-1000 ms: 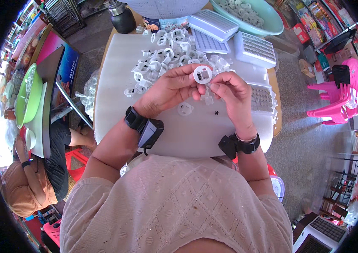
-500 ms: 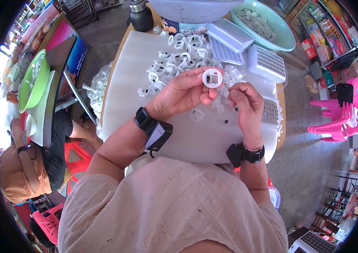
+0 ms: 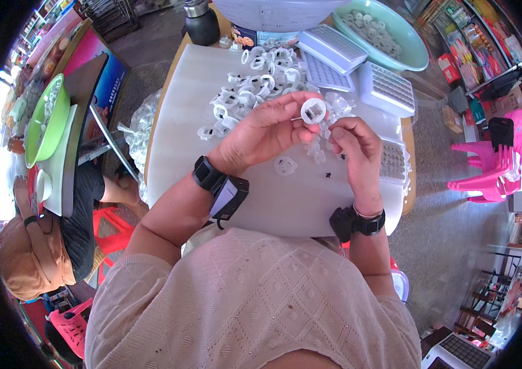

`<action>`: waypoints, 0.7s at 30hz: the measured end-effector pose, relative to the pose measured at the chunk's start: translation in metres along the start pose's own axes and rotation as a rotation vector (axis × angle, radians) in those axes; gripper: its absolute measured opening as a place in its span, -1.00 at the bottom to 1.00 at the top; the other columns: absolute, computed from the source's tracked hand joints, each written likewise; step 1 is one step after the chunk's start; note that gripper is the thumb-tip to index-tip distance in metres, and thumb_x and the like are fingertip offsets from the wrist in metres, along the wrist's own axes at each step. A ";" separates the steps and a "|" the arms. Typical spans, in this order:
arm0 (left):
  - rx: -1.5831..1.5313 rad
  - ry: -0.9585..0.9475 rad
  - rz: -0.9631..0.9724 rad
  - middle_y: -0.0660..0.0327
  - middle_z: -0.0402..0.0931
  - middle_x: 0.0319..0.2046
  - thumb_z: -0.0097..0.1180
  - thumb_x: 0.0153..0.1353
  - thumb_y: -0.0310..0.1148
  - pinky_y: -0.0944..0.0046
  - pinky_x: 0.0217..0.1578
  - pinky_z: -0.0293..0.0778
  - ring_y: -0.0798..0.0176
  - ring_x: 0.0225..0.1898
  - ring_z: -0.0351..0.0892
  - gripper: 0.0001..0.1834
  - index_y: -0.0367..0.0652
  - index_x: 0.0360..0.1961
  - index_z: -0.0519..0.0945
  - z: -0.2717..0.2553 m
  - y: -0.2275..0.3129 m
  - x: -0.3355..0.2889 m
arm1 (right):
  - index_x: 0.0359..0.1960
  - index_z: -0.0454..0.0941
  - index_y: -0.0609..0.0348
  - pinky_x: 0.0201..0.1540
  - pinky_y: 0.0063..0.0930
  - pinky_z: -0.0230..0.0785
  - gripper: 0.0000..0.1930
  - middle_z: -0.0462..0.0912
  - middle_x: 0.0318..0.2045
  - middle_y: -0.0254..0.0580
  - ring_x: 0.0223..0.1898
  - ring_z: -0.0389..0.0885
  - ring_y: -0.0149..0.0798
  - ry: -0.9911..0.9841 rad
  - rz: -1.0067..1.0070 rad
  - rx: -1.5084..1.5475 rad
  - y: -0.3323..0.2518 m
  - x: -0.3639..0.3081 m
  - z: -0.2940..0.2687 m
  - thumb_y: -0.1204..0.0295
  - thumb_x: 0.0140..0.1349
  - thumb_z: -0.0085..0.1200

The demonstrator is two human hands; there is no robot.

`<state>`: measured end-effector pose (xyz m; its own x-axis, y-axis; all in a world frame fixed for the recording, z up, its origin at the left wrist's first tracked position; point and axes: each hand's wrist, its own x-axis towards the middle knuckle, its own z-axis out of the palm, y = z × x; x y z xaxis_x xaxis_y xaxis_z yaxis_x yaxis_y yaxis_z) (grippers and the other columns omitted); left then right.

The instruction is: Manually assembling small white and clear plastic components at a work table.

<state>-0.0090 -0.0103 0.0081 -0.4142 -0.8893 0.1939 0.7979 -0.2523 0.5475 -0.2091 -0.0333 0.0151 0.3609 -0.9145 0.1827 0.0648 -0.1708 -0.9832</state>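
My left hand (image 3: pixel 266 128) grips a round white plastic part (image 3: pixel 306 118) by its edge, above the table. A dark and silvery insert shows in the part's middle. Just to its right, my right hand (image 3: pixel 359 145) has thumb and forefinger pinched together; whatever lies between them is too small to make out. Below the hands, a translucent ring-like piece (image 3: pixel 285 165) and a tiny black piece (image 3: pixel 328 175) lie on the white tabletop (image 3: pixel 242 200). Beyond my left hand spreads a heap of similar white plastic parts (image 3: pixel 253 87).
White gridded trays (image 3: pixel 386 90) stand at the right, one more (image 3: pixel 392 161) near my right wrist. At the back are a pale basin (image 3: pixel 273 13), a mint-green basin (image 3: pixel 419 52) of parts and a dark flask (image 3: pixel 202 26). A person (image 3: pixel 33 252) sits at the left.
The round part has tilted and turned in my left hand, so its insert sits at a slant. My right hand stays pinched beside it. The whole view has shifted slightly.
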 end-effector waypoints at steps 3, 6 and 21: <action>0.028 0.084 0.008 0.11 0.44 -0.03 -0.06 0.30 -0.41 0.32 -0.09 0.51 0.24 -0.13 0.55 -0.62 -0.29 0.12 0.34 0.003 0.001 -0.001 | -0.33 0.56 0.23 -0.47 -0.72 0.21 -0.92 0.52 -0.52 -0.44 -0.51 0.37 -0.61 -0.014 -0.009 0.010 -0.001 0.000 0.000 0.51 0.18 0.06; 0.062 0.199 0.036 0.12 0.45 -0.03 -0.08 0.30 -0.47 0.30 -0.07 0.51 0.24 -0.14 0.56 -0.66 -0.27 0.10 0.37 0.004 -0.002 0.000 | -0.34 0.56 0.22 -0.46 -0.72 0.19 -0.93 0.51 -0.53 -0.45 -0.51 0.36 -0.61 -0.009 -0.009 0.017 -0.001 -0.001 0.000 0.50 0.19 0.06; 0.402 0.160 0.000 0.24 0.47 -0.07 0.02 0.25 -0.50 0.29 -0.05 0.48 0.30 -0.05 0.49 -0.70 -0.20 0.02 0.46 0.002 -0.016 0.005 | -0.27 0.48 0.25 -0.47 -0.73 0.21 -0.90 0.53 -0.50 -0.43 -0.49 0.38 -0.63 -0.015 -0.006 0.090 -0.001 0.001 0.002 0.56 0.17 0.07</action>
<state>-0.0245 -0.0101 0.0016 -0.3161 -0.9451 0.0826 0.5505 -0.1118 0.8273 -0.2072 -0.0332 0.0166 0.3739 -0.9081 0.1887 0.1501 -0.1415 -0.9785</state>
